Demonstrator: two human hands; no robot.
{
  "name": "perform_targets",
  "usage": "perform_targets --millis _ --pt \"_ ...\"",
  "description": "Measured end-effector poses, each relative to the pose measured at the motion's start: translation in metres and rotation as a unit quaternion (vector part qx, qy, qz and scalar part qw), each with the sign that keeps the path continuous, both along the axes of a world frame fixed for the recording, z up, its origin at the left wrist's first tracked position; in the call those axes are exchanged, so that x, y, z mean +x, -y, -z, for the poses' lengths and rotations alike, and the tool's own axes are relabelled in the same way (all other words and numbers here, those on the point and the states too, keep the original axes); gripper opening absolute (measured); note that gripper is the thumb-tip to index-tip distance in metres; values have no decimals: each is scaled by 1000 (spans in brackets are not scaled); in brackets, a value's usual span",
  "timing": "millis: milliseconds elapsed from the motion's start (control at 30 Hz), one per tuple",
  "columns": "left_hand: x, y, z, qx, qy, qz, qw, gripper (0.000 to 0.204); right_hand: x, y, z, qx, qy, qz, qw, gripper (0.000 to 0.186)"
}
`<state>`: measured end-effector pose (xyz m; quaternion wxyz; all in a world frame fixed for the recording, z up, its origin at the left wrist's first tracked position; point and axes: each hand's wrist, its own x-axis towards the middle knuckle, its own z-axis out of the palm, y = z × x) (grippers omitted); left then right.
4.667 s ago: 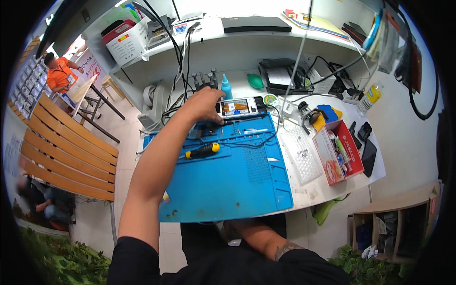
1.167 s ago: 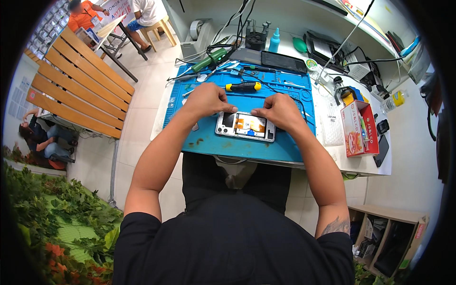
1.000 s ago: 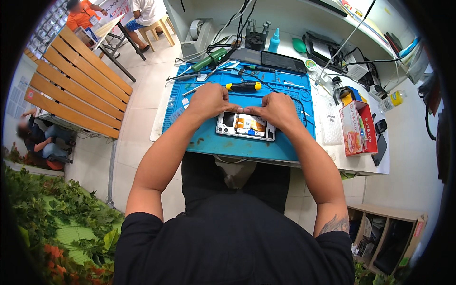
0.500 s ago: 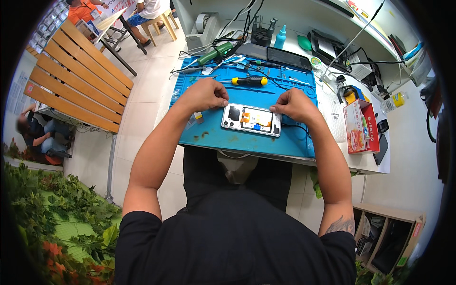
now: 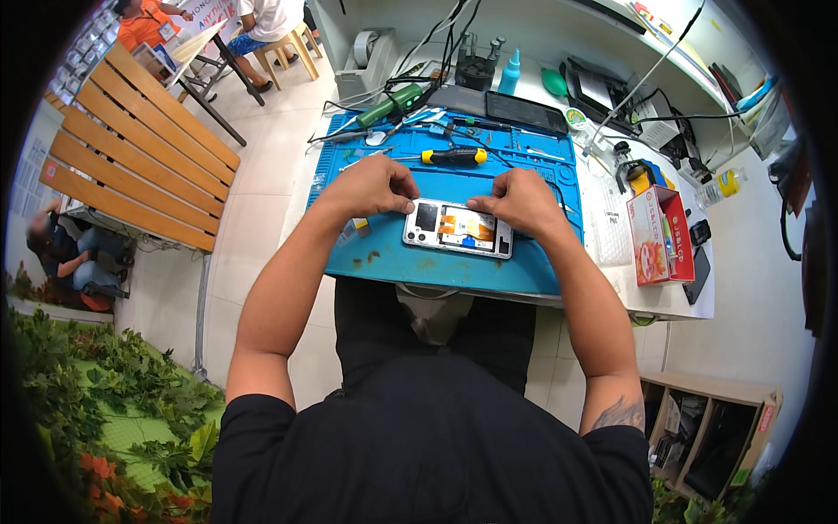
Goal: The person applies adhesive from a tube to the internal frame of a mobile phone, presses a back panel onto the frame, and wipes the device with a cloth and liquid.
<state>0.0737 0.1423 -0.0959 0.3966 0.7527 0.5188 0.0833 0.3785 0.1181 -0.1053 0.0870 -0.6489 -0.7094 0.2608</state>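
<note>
Your left hand [image 5: 371, 185] pinches the phone's [image 5: 457, 229] upper left corner, fingers curled shut on its edge; your right hand [image 5: 517, 199] grips its upper right edge the same way; the phone lies flat, back open, showing orange flex cables and a dark camera block, on the blue mat [image 5: 393, 253] near the counter's front edge; a yellow-handled screwdriver [image 5: 454, 156] lies behind it.

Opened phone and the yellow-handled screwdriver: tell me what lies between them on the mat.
In the head view, only bare blue mat separates the opened phone from the yellow-handled screwdriver; the left hand and right hand flank that stretch.
</note>
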Motion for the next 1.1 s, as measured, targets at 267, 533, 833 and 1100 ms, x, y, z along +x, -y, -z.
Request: perform_targets --millis 267,533,833,1100 --pt "-1 3 0 7 7 0 1000 30 -33 0 -2 47 64 -21 997 65" --pt "-2 7 1 17 18 -8 1000 32 47 4 16 25 -35 -50 998 42" --pt "-24 9 -6 118 10 -2 993 28 9 19 15 167 -3 2 986 39" --pt "-91 73 -8 214 -99 -100 967 76 32 74 18 297 -130 -47 945 5"
